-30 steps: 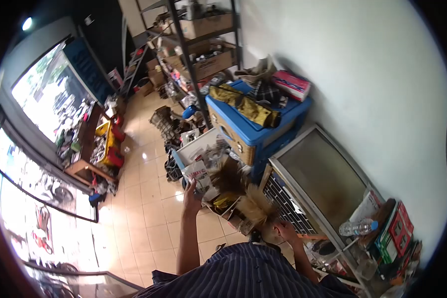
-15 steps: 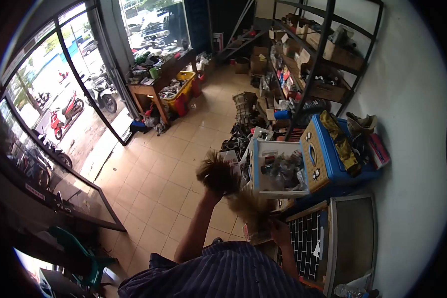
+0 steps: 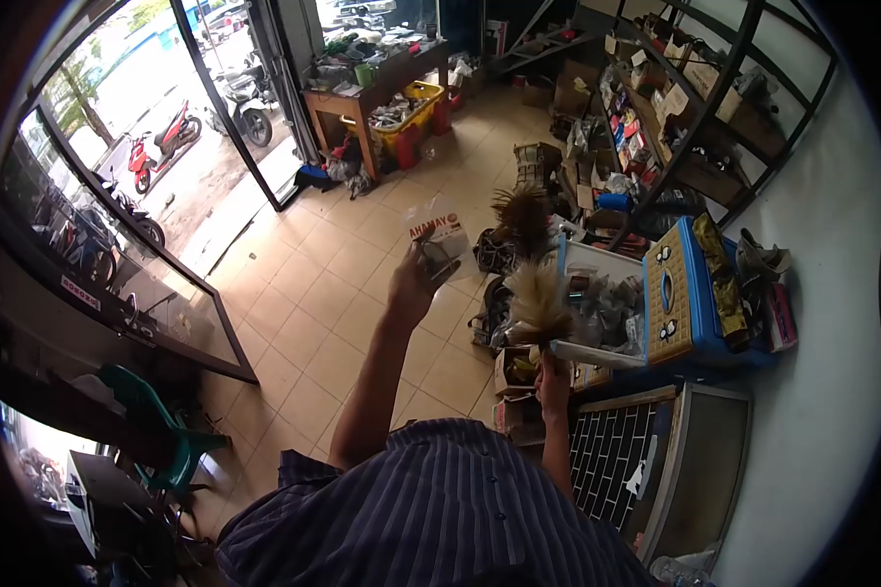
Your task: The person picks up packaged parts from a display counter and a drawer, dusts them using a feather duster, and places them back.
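My left hand (image 3: 416, 284) is raised over the tiled floor, closed on a clear plastic packet (image 3: 437, 235) with red "YAMAHA" lettering. A dark item shows inside the packet; its kind I cannot make out. My right hand (image 3: 552, 384) grips the handle of a feather duster (image 3: 538, 305), held upright with pale feathers low down and dark brown ones at the top. Just behind the duster is an open white-rimmed drawer (image 3: 602, 357) holding several clear plastic packets, pulled out from a blue plastic cabinet (image 3: 690, 284).
Black metal shelving (image 3: 719, 98) with cardboard boxes stands at the back right. A cluttered wooden table (image 3: 347, 101) and a yellow crate (image 3: 423, 95) are near the window. On the left are a glass door (image 3: 181, 318) and a green chair (image 3: 157, 416). Small boxes (image 3: 515, 372) lie below the drawer.
The duster has swung from in front of my left hand to upright on the right. The Yamaha packet, mostly covered before, now shows plainly in my left hand. The camera view has shifted.
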The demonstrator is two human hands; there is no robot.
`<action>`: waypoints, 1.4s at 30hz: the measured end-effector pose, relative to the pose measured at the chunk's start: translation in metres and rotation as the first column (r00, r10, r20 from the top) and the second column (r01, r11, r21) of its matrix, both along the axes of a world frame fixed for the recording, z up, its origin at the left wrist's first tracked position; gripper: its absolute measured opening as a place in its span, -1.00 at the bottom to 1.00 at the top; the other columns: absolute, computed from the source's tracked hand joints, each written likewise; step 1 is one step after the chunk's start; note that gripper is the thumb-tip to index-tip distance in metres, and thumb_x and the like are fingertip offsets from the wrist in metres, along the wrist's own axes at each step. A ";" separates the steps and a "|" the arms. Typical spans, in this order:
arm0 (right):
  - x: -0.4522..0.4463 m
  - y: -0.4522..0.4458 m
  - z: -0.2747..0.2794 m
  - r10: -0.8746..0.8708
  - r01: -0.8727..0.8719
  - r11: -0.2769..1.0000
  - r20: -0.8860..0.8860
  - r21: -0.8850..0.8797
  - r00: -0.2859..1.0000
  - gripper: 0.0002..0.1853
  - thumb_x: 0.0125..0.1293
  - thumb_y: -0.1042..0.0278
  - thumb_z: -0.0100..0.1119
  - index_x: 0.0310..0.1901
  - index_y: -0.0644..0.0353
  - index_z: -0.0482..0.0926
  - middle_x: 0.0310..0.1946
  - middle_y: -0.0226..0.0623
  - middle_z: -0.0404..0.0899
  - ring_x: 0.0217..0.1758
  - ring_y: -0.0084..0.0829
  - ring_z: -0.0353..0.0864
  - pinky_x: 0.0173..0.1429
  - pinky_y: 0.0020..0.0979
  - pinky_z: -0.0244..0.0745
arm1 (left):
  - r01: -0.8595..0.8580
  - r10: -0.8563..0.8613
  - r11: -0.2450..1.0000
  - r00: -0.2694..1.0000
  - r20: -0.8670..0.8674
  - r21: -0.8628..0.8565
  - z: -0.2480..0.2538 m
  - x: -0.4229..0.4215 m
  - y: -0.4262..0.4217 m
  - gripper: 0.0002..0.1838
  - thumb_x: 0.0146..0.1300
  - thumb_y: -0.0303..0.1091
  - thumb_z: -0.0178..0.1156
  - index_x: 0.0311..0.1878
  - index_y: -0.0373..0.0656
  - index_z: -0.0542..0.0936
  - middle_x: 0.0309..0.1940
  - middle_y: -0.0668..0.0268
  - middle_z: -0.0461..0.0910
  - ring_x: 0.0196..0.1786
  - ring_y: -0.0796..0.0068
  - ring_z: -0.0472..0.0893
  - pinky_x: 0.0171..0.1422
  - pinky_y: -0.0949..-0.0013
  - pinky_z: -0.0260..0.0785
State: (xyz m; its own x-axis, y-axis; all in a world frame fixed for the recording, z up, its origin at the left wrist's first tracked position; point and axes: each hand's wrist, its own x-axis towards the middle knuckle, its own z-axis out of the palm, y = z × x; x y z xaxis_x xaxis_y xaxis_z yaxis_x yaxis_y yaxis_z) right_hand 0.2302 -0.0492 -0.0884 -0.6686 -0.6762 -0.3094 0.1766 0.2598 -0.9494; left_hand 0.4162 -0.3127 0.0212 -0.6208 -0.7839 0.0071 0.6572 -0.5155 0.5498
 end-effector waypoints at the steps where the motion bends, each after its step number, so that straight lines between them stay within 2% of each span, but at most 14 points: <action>1: 0.008 -0.002 0.006 0.068 -0.068 0.998 -0.011 -0.008 0.998 -0.62 0.44 0.03 0.07 -0.38 0.18 0.56 -0.72 -0.54 0.31 -0.62 -0.73 0.24 -0.50 -0.50 0.17 | -0.035 0.036 0.999 0.999 0.021 -0.008 -0.002 0.003 -0.005 -0.58 0.52 -0.16 -0.14 0.34 -0.09 0.35 0.20 0.18 0.47 0.20 0.29 0.52 0.30 0.20 0.42; 6: 0.034 -0.002 0.025 0.223 -0.230 0.972 -0.110 -0.046 0.968 -0.61 0.44 0.02 0.08 -0.41 0.18 0.53 -0.74 -0.56 0.25 -0.65 -0.71 0.20 -0.53 -0.49 0.11 | -0.193 0.207 0.975 0.968 0.139 -0.109 -0.028 0.018 -0.032 -0.63 0.52 -0.13 -0.11 0.22 -0.10 0.44 0.03 0.34 0.54 0.03 0.53 0.57 0.03 0.37 0.52; 8: 0.035 0.003 0.023 0.202 -0.139 0.970 0.345 -0.197 0.916 -0.61 0.43 0.02 0.09 -0.43 0.17 0.51 -0.73 -0.57 0.26 -0.67 -0.71 0.21 -0.54 -0.51 0.12 | -0.247 0.261 0.965 0.938 0.227 -0.091 -0.041 0.022 -0.035 -0.63 0.52 -0.11 -0.09 0.22 -0.10 0.44 0.00 0.36 0.55 0.00 0.55 0.57 -0.02 0.42 0.50; 12: 0.048 0.007 0.019 0.243 -0.214 0.969 0.327 -0.123 0.913 -0.62 0.43 0.02 0.09 -0.43 0.15 0.51 -0.73 -0.56 0.28 -0.69 -0.72 0.21 -0.56 -0.53 0.13 | -0.204 0.221 0.974 0.955 0.199 -0.103 -0.049 0.018 -0.025 -0.63 0.52 -0.14 -0.09 0.26 -0.08 0.42 0.02 0.36 0.54 0.02 0.54 0.55 -0.01 0.45 0.48; 13: 0.050 0.007 0.012 0.193 -0.190 0.981 0.177 -0.035 0.965 -0.61 0.43 0.01 0.09 -0.44 0.14 0.50 -0.73 -0.56 0.28 -0.70 -0.71 0.21 -0.56 -0.54 0.14 | -0.192 0.231 0.961 0.953 0.195 -0.201 -0.050 0.016 -0.022 -0.61 0.51 -0.12 -0.09 0.28 -0.06 0.41 0.04 0.36 0.53 0.03 0.52 0.55 0.00 0.45 0.48; 14: 0.049 0.006 0.007 0.154 -0.155 0.987 0.017 0.049 0.988 -0.61 0.43 0.01 0.09 -0.45 0.14 0.50 -0.72 -0.56 0.28 -0.70 -0.71 0.22 -0.56 -0.54 0.15 | -0.183 0.172 0.983 0.951 0.257 0.017 -0.038 0.017 -0.020 -0.56 0.48 -0.08 -0.05 0.32 -0.02 0.38 0.10 0.37 0.50 0.05 0.48 0.54 0.03 0.42 0.48; 17: 0.042 0.023 -0.008 0.085 -0.084 0.996 0.198 -0.012 0.977 -0.58 0.43 -0.01 0.09 -0.42 0.21 0.54 -0.69 -0.52 0.35 -0.64 -0.69 0.30 -0.50 -0.52 0.22 | -0.287 0.242 0.955 0.898 0.366 0.072 -0.033 0.009 -0.006 -0.58 0.48 -0.06 -0.05 0.25 -0.08 0.46 0.06 0.34 0.54 0.03 0.47 0.56 0.01 0.36 0.50; 20: 0.043 0.043 -0.026 0.188 -0.189 0.982 0.044 0.019 0.981 -0.56 0.42 -0.02 0.09 -0.40 0.25 0.56 -0.67 -0.48 0.40 -0.59 -0.70 0.35 -0.46 -0.52 0.26 | -0.198 0.180 0.979 0.951 0.249 0.047 -0.066 0.000 -0.003 -0.53 0.47 0.00 -0.03 0.31 -0.03 0.40 0.15 0.32 0.51 0.11 0.43 0.54 0.12 0.32 0.47; 21: 0.047 0.041 -0.035 0.136 -0.136 0.991 -0.252 0.020 0.958 -0.61 0.43 -0.03 0.07 -0.43 0.10 0.50 -0.74 -0.54 0.29 -0.72 -0.70 0.22 -0.60 -0.55 0.07 | -0.142 0.149 0.981 0.988 0.049 -0.133 -0.106 -0.004 -0.005 -0.52 0.46 -0.01 -0.02 0.34 0.01 0.37 0.21 0.32 0.47 0.19 0.38 0.50 0.22 0.30 0.42; 28: 0.041 0.050 0.006 0.054 -0.049 0.998 -0.104 0.043 0.993 -0.52 0.43 -0.07 0.03 -0.45 0.19 0.52 -0.73 -0.41 0.34 -0.67 -0.57 0.35 -0.53 -0.39 0.18 | -0.195 0.193 0.920 0.980 0.039 0.340 -0.113 -0.024 0.029 -0.57 0.47 -0.14 0.01 0.35 0.07 0.36 0.33 0.36 0.33 0.31 0.39 0.37 0.32 0.25 0.35; 30: 0.043 0.055 0.020 0.232 -0.137 0.969 -0.574 0.205 0.785 -0.48 0.42 -0.12 0.01 -0.43 0.24 0.52 -0.72 -0.22 0.36 -0.66 -0.38 0.41 -0.50 -0.26 0.25 | -0.025 0.079 0.985 0.943 -0.324 0.169 -0.111 -0.028 0.036 -0.56 0.46 -0.14 0.02 0.35 0.02 0.36 0.31 0.34 0.36 0.27 0.40 0.40 0.33 0.25 0.35; 33: 0.031 0.061 0.008 0.166 -0.009 0.961 -0.553 0.276 0.817 -0.48 0.39 -0.14 0.02 -0.38 0.27 0.54 -0.67 -0.08 0.41 -0.59 -0.18 0.49 -0.45 -0.17 0.30 | -0.144 0.183 0.848 0.983 -0.027 0.510 -0.126 -0.025 0.038 -0.59 0.40 -0.16 0.12 0.27 0.00 0.43 0.15 0.30 0.49 0.17 0.38 0.50 0.25 0.27 0.44; 40: -0.003 0.082 0.004 0.256 -0.170 0.963 -0.527 0.207 0.810 -0.44 0.36 -0.18 0.04 -0.38 0.30 0.53 -0.65 -0.06 0.42 -0.58 -0.13 0.46 -0.41 -0.18 0.28 | -0.292 0.328 0.902 0.942 -0.065 0.318 -0.152 -0.042 0.069 -0.67 0.46 -0.29 0.02 0.25 -0.01 0.45 0.12 0.33 0.55 0.16 0.33 0.53 0.29 0.26 0.42; 42: -0.019 0.085 0.002 0.257 -0.044 0.941 -0.626 0.335 0.736 -0.44 0.37 -0.17 0.04 -0.40 0.30 0.52 -0.66 -0.08 0.39 -0.61 -0.19 0.40 -0.41 -0.19 0.26 | -0.331 0.321 0.760 0.939 0.120 0.559 -0.152 -0.047 0.075 -0.70 0.42 -0.33 0.06 0.18 -0.09 0.46 0.09 0.31 0.56 0.12 0.28 0.54 0.28 0.17 0.46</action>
State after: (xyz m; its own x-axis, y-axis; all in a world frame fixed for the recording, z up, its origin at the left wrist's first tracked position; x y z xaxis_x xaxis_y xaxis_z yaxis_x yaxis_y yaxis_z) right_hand 0.2111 0.0356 -0.0864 -0.6712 -0.7408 -0.0259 -0.5225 0.4976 -0.6923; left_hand 0.3697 -0.2373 -0.1307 -0.3231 -0.7993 -0.5067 0.8366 -0.4915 0.2419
